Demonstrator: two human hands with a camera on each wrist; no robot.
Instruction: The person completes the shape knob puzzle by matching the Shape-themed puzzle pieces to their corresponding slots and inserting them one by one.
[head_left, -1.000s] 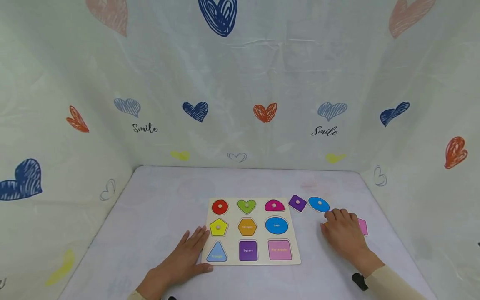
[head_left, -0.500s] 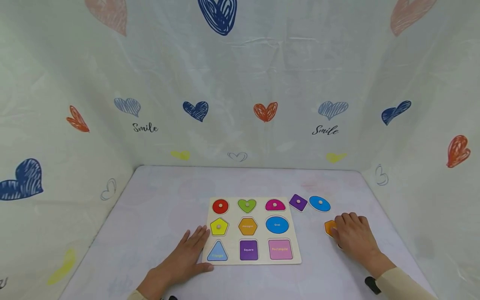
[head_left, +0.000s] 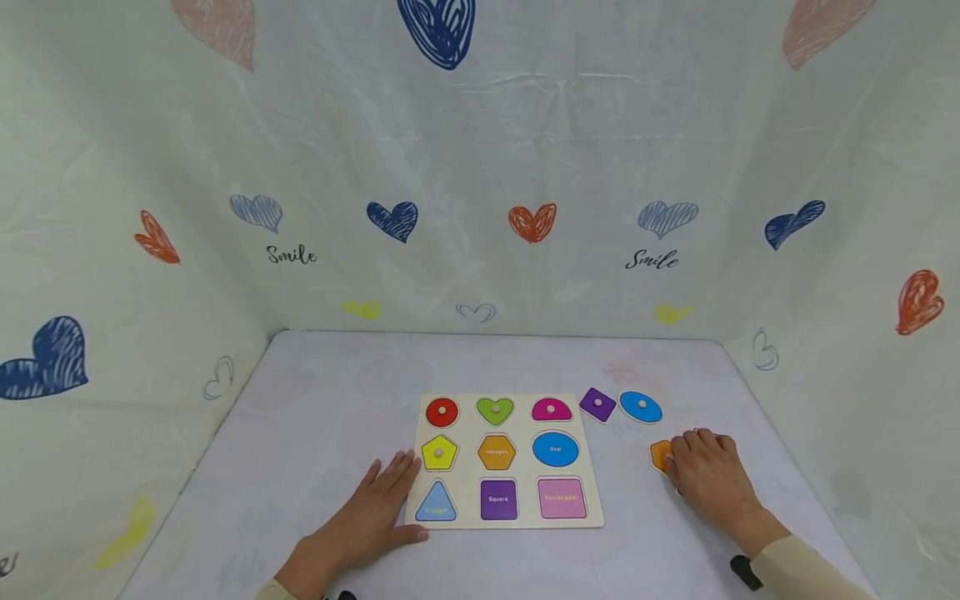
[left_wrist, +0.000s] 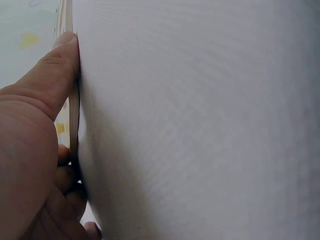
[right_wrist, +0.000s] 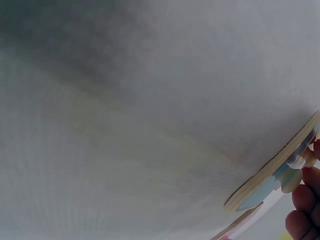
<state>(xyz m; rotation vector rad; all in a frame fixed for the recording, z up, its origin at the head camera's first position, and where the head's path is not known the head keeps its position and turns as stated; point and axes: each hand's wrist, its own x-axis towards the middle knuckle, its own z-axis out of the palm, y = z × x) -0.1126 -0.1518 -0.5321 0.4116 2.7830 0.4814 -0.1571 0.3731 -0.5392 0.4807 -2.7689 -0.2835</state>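
1. Bare tabletop [head_left: 322, 392] gives passage on the left and far sides, up to the upright printed sheet [head_left: 480, 275].
2. The left hand [head_left: 367, 510] bars the left edge of the board [head_left: 468, 467].
3. A lane separates the board from the orange hexagon piece [head_left: 659, 457]; the purple square piece [head_left: 597, 405] and blue oval piece [head_left: 641, 407] close its far end.
4. The right hand [head_left: 711, 477] obstructs the way to the light blue piece [right_wrist: 257, 197].
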